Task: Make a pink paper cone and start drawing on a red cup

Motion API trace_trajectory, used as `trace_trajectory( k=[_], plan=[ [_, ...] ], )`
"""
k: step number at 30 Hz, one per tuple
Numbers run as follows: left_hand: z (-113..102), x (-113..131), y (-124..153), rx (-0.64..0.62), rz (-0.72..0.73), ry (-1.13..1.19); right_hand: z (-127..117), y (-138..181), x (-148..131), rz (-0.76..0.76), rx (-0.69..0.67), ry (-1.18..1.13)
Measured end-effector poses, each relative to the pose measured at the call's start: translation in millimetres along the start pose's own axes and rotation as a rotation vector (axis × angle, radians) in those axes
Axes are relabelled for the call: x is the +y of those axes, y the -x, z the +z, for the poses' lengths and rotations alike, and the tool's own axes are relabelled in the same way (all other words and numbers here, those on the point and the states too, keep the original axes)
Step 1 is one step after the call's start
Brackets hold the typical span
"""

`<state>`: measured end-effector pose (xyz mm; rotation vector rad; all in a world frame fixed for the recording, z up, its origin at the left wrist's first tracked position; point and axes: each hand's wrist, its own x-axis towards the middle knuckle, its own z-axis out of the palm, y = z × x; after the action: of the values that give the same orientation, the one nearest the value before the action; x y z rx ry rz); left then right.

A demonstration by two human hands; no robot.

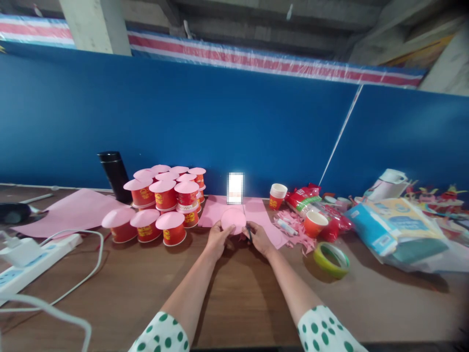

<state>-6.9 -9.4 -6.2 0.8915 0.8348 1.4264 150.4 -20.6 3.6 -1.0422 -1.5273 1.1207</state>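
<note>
A round pink paper disc (233, 220) is pinched between the thumb and fingers of my left hand (219, 239), held up over the table's middle. My right hand (258, 239), close by the disc's right edge, is closed around dark-handled scissors (249, 233); their blades are hard to make out. Behind both hands lie pink paper sheets (258, 215). To the left stand several upside-down red paper cups (173, 235), each topped with a shallow pink paper cone (170, 220), some of them stacked in tiers.
A black flask (114, 176), a large pink sheet (73, 212) and a white power strip (25, 266) with cables are on the left. On the right are nested cups (277, 196), paper scraps (293, 234), an orange-red cup (315, 225), tape (331, 260) and a tissue pack (399, 225).
</note>
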Motion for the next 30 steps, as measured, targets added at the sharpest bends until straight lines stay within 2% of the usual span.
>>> trace_trajectory(
  k=[12, 18, 30],
  plan=[
    [2.5, 4.0, 1.4, 0.035, -0.010, 0.007, 0.9, -0.1, -1.5, 0.010, -0.003, -0.020],
    [4.7, 6.4, 3.0, 0.033, -0.036, 0.069, 1.8, -2.5, 4.2, 0.050, 0.063, -0.056],
    [4.3, 6.7, 4.0, 0.090, -0.072, 0.012, -0.4, -3.4, 7.4, 0.004, 0.074, 0.064]
  ],
)
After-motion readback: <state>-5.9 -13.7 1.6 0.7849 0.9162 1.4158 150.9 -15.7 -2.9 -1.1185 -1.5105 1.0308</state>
